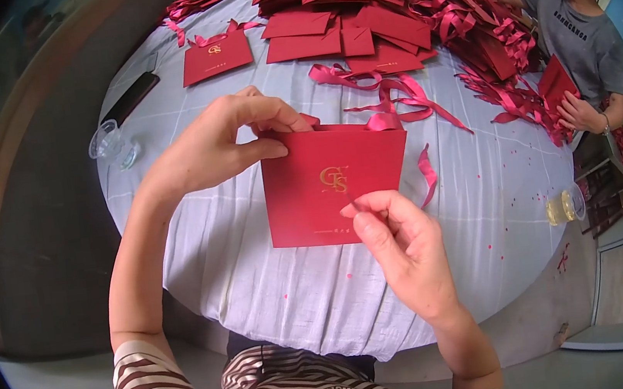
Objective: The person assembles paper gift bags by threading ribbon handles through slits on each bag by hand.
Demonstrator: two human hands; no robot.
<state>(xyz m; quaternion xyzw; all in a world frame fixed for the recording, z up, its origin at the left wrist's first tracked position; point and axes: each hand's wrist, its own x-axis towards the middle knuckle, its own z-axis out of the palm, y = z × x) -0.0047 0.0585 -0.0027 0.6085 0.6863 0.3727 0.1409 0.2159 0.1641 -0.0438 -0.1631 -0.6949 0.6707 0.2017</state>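
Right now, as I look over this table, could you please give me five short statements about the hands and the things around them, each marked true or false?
1. The left hand holds the red bag at its top edge. True.
2. The right hand is inside the bag's opening. False: it is in front of the bag's lower right part.
3. A flat black object lies on the table, left of the bag. True.
4. The tablecloth is bright green. False: it is pale bluish white.
5. The co-worker at the right wears a striped shirt. False: the co-worker's shirt is grey.
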